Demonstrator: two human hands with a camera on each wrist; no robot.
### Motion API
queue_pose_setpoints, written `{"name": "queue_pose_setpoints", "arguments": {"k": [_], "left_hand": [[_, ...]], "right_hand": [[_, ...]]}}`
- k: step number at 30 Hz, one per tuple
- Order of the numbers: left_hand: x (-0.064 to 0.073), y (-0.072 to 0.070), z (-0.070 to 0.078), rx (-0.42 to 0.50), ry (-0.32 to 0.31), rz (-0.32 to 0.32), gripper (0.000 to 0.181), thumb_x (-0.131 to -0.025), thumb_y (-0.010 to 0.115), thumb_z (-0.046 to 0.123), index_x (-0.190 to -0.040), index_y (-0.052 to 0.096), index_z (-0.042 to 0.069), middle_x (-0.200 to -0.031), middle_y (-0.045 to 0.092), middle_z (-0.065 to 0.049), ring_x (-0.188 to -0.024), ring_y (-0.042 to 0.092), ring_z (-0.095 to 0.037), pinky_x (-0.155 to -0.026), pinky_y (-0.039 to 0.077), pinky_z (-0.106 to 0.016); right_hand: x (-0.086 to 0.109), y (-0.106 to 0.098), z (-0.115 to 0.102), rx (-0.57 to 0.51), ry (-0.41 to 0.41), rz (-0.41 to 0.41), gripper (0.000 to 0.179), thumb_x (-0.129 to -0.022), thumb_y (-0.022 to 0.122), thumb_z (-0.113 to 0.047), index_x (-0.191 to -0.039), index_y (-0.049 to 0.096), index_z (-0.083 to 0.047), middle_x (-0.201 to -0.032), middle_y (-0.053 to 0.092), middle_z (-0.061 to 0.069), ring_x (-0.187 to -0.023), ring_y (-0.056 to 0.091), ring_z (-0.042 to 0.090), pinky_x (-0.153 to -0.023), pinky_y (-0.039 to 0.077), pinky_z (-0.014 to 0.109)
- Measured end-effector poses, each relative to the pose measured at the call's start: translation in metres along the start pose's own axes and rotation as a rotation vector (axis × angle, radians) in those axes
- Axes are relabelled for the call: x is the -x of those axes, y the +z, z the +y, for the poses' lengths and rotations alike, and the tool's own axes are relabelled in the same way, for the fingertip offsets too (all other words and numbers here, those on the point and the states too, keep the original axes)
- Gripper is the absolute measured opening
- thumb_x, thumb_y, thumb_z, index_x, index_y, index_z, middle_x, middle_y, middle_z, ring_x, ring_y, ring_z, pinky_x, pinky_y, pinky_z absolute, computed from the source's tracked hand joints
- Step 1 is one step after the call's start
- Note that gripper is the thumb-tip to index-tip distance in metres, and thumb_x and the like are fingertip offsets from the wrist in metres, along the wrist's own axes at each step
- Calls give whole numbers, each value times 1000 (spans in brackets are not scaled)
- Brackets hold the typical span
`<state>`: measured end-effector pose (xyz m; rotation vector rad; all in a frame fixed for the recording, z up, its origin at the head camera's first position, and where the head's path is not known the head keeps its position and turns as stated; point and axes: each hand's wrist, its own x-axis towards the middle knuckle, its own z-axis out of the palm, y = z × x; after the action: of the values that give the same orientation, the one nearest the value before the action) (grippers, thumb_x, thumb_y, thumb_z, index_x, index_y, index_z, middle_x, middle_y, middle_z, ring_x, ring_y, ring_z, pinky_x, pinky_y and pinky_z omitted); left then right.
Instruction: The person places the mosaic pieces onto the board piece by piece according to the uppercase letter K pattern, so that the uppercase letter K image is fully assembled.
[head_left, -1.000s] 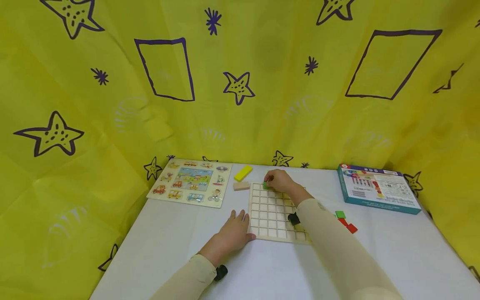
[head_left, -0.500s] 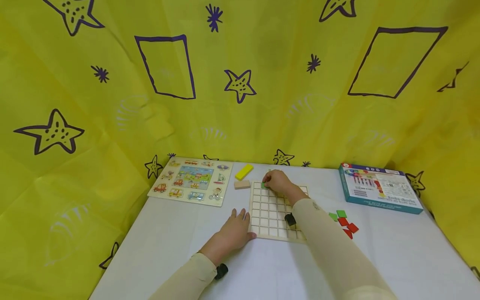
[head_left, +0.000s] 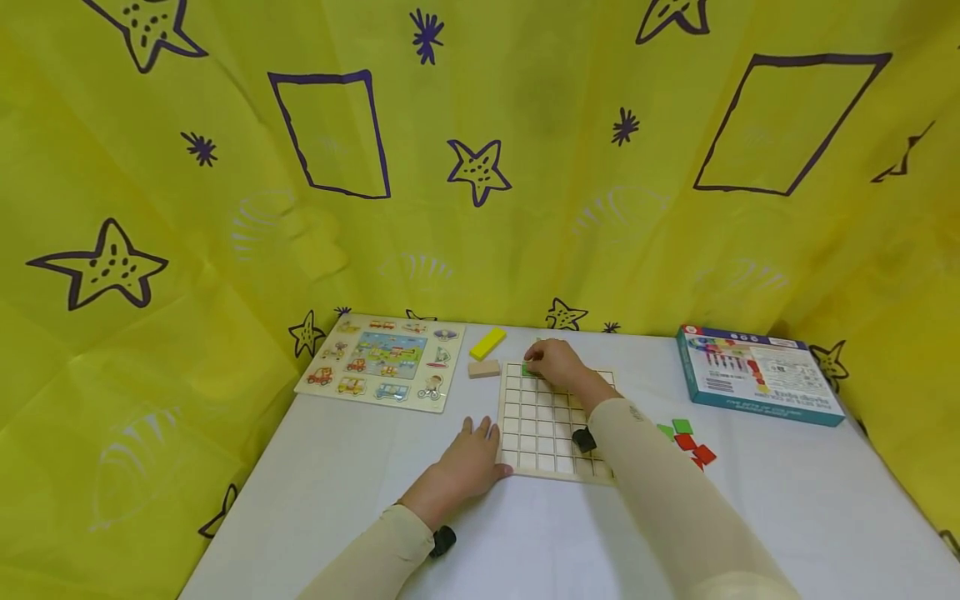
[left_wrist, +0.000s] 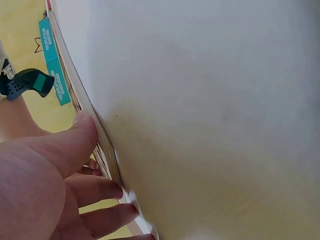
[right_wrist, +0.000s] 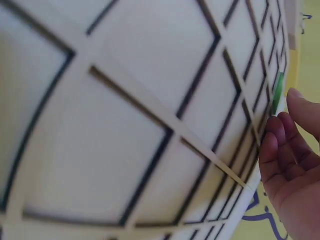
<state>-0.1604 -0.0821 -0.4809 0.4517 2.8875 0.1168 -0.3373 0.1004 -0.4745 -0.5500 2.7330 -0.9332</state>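
Observation:
A wooden grid board point(head_left: 537, 429) with square cells lies on the white table. At its far left corner my right hand point(head_left: 558, 364) holds a small green square tile point(head_left: 527, 370) by its edge, low over a cell. In the right wrist view the thumb and curled fingers point(right_wrist: 276, 131) are at the green tile point(right_wrist: 278, 92); the exact contact is partly hidden. My left hand point(head_left: 468, 460) rests at the near left corner, fingers fairly straight along the side. Its thumb point(left_wrist: 82, 127) touches the board's edge in the left wrist view.
Several loose red and green tiles point(head_left: 684, 442) lie right of the board, partly behind the right sleeve. A teal box point(head_left: 757, 375) stands back right. A picture puzzle board point(head_left: 382, 363) lies back left. A yellow block point(head_left: 488, 342) and a plain wooden block point(head_left: 483, 369) sit behind the grid.
My right hand has shifted slightly left with the green tile, which now appears lower and flatter at the corner cell. The left hand stays in place.

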Motion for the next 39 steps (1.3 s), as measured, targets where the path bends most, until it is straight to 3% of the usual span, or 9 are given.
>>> {"name": "queue_pose_setpoints", "arguments": {"k": [5, 11, 18, 24, 39], "left_hand": [[0, 1, 0, -4, -1, -20, 74, -98, 60, 48, -148, 45, -5, -154, 41, -23, -142, 35, -45, -116, 34, -47], [-4, 3, -1, -5, -10, -30, 75, -98, 59, 49, -149, 43, -5, -156, 38, -22, -144, 32, -45, -117, 32, -47], [-7, 4, -2, 27, -15, -27, 76, -98, 61, 47, -149, 42, -6, -156, 37, -24, -144, 30, -46, -118, 30, -48], [-6, 3, -1, 66, -8, -24, 75, -98, 62, 44, -148, 42, -8, -156, 36, -26, -144, 29, -49, -117, 30, -50], [-5, 4, -3, 84, 10, -11, 74, -97, 64, 42, -146, 43, -9, -154, 38, -27, -144, 30, -47, -119, 25, -50]], "right_hand": [[10, -17, 2, -16, -32, 11, 25, -101, 64, -16, -121, 70, -2, -115, 67, 13, -106, 61, 30, -89, 52, 45], [35, -59, 4, -18, -29, 1, 28, -101, 63, -16, -124, 69, -1, -115, 66, 13, -100, 63, 30, -79, 54, 41], [71, -95, 38, 21, 4, 2, 25, -99, 66, -16, -118, 71, -1, -110, 69, 12, -94, 62, 29, -77, 54, 39], [105, -108, 73, 36, 38, -41, 23, -98, 67, -13, -116, 71, 1, -108, 70, 11, -91, 61, 26, -74, 52, 35], [162, -116, 125, -56, 216, -182, 29, -94, 67, -5, -121, 68, 3, -114, 68, 15, -98, 58, 28, -81, 55, 36]]}}
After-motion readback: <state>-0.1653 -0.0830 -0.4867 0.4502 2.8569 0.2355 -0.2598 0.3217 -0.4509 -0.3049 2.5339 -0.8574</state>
